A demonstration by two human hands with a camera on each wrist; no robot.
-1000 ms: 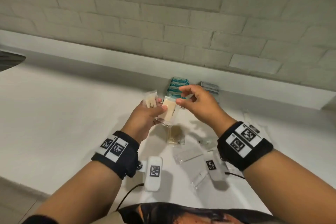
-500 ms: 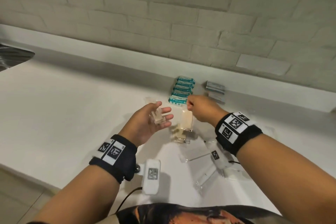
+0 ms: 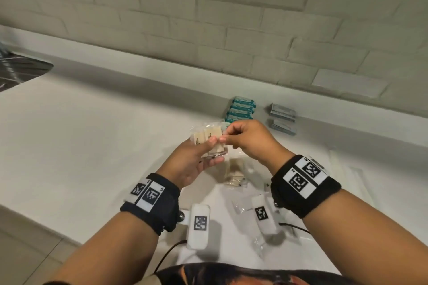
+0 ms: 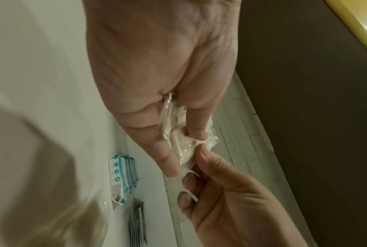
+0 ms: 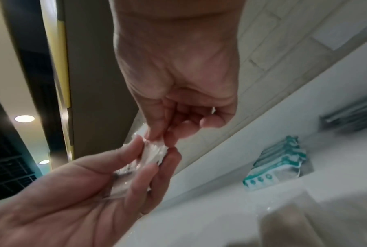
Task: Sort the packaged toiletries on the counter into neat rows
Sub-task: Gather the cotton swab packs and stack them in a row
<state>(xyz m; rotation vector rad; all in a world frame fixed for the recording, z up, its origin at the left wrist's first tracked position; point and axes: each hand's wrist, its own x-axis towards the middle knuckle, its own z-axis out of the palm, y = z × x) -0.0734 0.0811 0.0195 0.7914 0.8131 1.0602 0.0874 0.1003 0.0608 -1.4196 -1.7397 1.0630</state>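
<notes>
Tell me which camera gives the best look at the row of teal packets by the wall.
The head view: the teal packets lie in full there, lined up front to back beside the grey packets. The right wrist view shows them sharp but slanted and bunched. The left wrist view catches them small, low and edge on.

Several clear plastic packets with cream-coloured contents [image 3: 207,140] are held fanned together above the tabletop [image 3: 92,146], gripped in the left hand [image 3: 190,164] and pinched at their upper edge by the right hand [image 3: 247,140]. More cream packets [image 3: 235,174] lie on the tabletop just beneath. Behind them, teal-and-white packets [image 3: 242,111] sit in a tight overlapping row, with grey packets [image 3: 283,118] just beside to the right. Clear wrapped items [image 3: 243,208] lie scattered nearer the front edge.
</notes>
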